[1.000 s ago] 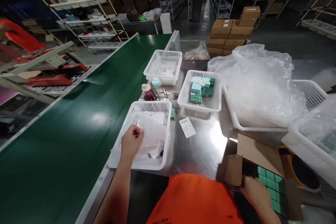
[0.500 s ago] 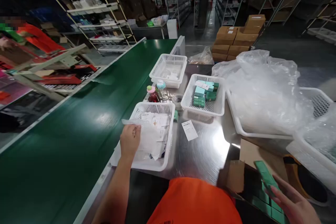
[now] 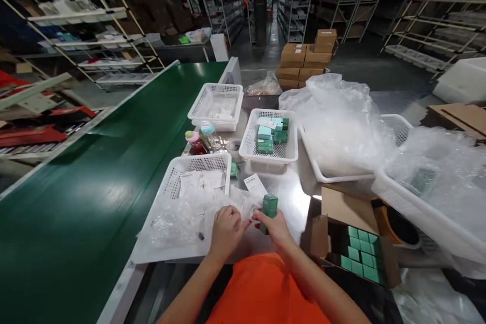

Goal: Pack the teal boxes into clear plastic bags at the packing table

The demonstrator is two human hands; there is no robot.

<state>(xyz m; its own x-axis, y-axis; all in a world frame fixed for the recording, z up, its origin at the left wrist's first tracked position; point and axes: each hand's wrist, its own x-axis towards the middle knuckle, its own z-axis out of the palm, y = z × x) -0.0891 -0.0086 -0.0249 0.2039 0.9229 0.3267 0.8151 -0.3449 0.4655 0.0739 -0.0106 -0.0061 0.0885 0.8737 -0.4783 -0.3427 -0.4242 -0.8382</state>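
Right hand (image 3: 274,224): closed around a small green box (image 3: 269,206), held upright above the near edge of the steel table (image 3: 296,197).
Left hand (image 3: 226,229): just beside the right, fingers pinched on the edge of a clear plastic bag (image 3: 190,220) that spreads leftward over the near end of the nearest basket.
Open carton (image 3: 355,243): off the table's near right corner, flaps up, rows of the same green boxes packed inside.
Nearest white basket (image 3: 197,182): at the table's near left edge, against the green conveyor belt (image 3: 94,182); paper slips lie inside.
Loose label (image 3: 253,182): flat on the steel, between that basket and the next.
Middle white basket (image 3: 270,140): farther in, centre of the table, holding a small stack of green and pale teal boxes.
Small bottles (image 3: 201,136): clustered on the left edge, between the nearest and the far basket.
Far white basket (image 3: 217,105): at the far left corner; contents too faint to tell.
Large white trays (image 3: 402,197): along the right edge, heaped with crumpled clear plastic film (image 3: 337,121).
Brown cartons (image 3: 306,58): stacked on the floor beyond the table's far edge.
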